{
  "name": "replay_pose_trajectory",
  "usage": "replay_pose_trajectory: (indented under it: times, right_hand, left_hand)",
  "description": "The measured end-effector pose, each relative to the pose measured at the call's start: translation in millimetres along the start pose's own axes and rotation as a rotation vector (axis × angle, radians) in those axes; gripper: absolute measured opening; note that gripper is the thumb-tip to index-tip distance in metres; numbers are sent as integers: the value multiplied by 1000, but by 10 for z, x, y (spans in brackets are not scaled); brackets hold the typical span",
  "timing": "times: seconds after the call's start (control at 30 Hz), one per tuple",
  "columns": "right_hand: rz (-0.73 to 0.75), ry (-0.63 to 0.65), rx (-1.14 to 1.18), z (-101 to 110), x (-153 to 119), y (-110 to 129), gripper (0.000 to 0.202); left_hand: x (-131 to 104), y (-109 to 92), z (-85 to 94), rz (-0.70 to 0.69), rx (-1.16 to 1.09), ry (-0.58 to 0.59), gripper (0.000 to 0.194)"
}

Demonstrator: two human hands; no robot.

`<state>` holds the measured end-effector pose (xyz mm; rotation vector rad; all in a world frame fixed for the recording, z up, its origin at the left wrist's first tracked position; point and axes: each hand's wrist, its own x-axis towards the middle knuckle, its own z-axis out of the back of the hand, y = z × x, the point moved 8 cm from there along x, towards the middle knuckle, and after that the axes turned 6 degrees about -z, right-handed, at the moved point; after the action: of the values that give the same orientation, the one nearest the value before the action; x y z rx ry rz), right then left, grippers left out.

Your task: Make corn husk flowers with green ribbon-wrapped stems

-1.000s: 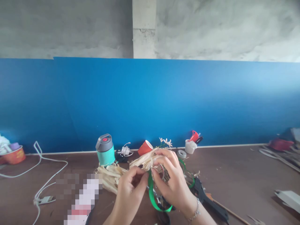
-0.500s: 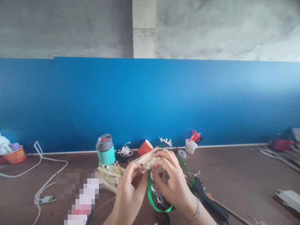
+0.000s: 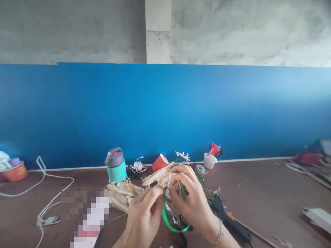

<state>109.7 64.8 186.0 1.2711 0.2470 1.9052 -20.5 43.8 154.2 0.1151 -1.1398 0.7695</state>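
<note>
Left hand (image 3: 144,212): we pinched the green ribbon (image 3: 163,212).
Right hand (image 3: 190,194): curled alongside — we couldn't tell its grip.
Green ribbon: untwisted, lightly taut seemed best.

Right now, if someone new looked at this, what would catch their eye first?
Probably the bright blue panel, which spans the whole view behind the brown table. After that, perhaps the green ribbon, curving down in a loop from where the fingertips of the left hand and right hand come together. The turquoise flask also stands out, upright near the panel, to the left of the hands.
</note>
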Motion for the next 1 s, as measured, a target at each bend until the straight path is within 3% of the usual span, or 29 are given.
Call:
replay_pose_trajectory:
  times: [0.5,1.0]
  right_hand:
    - [-10,9,-8,-6,-3,-20,12]
    - [-9,27,-1,-4,7,6,12]
  left_hand:
    - [28,-32,44,3,45,-61,12]
    - [-2,46,9,85,28,-15,11]
